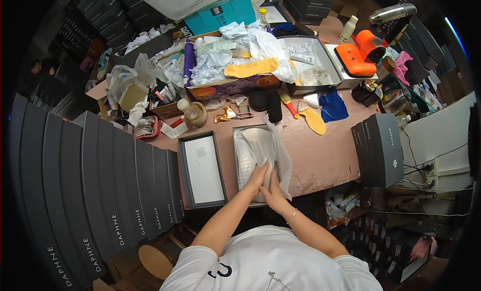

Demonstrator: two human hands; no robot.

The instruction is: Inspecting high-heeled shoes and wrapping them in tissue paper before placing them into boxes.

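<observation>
An open grey shoe box (235,140) stands at the table's near edge, with white tissue paper (283,163) hanging over its right side. Inside lies a long, pale shoe-shaped thing (258,143), partly covered by the paper; a ribbed white surface shows along its left. Both hands meet at the near end of the box. My left hand (258,178) is closed on the left of the pale shape, and my right hand (274,195) closes on it from the right. The fingertips are partly hidden in the white folds. Left of the box lies its grey lid (204,165), white inside facing up.
Stacked grey shoe boxes (105,180) wall the left side; more boxes (378,150) stand at the right edge. Behind are a glass bottle (193,113), a yellow insole (314,121), a blue cloth (333,106), a paper-filled carton (235,88) and an orange device (356,58).
</observation>
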